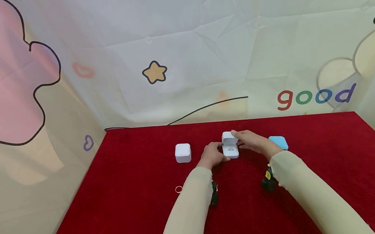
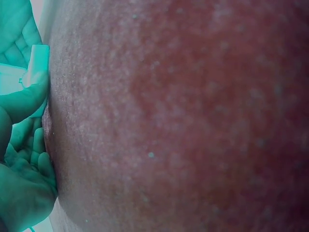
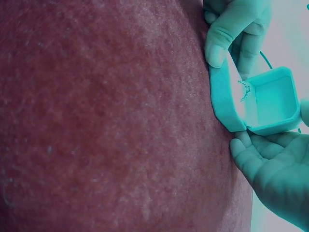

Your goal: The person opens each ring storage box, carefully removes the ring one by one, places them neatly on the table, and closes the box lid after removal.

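A small white ring box (image 1: 231, 154) stands with its lid raised on the red cloth, between the two hands. A ring (image 1: 230, 149) with a row of small stones sits in its insert, also seen in the right wrist view. My left hand (image 1: 212, 155) grips the base from the left; its thumb (image 3: 217, 54) lies along the front edge of the base. My right hand (image 1: 251, 141) holds the raised lid (image 3: 275, 104) from the right, its other fingers around the hinge side. In the left wrist view the box (image 2: 39, 60) is partly covered by the left thumb.
A closed white box (image 1: 183, 153) stands left of the hands. A light blue box (image 1: 279, 142) lies behind the right forearm, partly hidden. A gold-coloured ring (image 1: 178, 189) rests on the red cloth (image 1: 124, 202) beside the left sleeve. A printed curtain (image 1: 179, 47) hangs behind the table.
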A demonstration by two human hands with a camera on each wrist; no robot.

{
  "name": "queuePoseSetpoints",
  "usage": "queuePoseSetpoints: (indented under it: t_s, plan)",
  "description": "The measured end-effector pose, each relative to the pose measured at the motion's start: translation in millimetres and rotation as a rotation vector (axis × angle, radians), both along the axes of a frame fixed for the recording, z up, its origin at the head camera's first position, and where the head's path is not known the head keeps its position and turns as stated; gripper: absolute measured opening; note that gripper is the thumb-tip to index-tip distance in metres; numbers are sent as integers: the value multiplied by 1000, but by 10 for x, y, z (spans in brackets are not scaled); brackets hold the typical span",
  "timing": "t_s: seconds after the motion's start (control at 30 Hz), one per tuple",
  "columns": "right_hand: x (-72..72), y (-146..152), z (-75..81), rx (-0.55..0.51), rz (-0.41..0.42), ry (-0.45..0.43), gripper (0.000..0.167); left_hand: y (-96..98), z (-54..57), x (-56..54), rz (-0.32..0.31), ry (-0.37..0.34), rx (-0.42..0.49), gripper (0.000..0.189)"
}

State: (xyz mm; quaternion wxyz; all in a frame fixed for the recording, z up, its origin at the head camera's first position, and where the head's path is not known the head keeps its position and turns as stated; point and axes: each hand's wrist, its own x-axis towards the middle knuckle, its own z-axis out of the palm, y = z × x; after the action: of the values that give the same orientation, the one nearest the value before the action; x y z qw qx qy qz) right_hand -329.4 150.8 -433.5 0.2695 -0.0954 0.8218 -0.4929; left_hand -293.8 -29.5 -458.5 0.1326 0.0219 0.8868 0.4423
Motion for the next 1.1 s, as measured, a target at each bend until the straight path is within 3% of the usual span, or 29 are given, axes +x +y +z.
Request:
queuePoseSetpoints:
  t_s: [0.7, 1.1]
  plan:
    - [25, -19, -48, -84, -84, -71, 67, -29, -21, 10, 1, -7, 25, 61]
    - [134, -97, -60, -103, -166, -17, 71, -12, -17, -15, 13, -1, 30, 63]
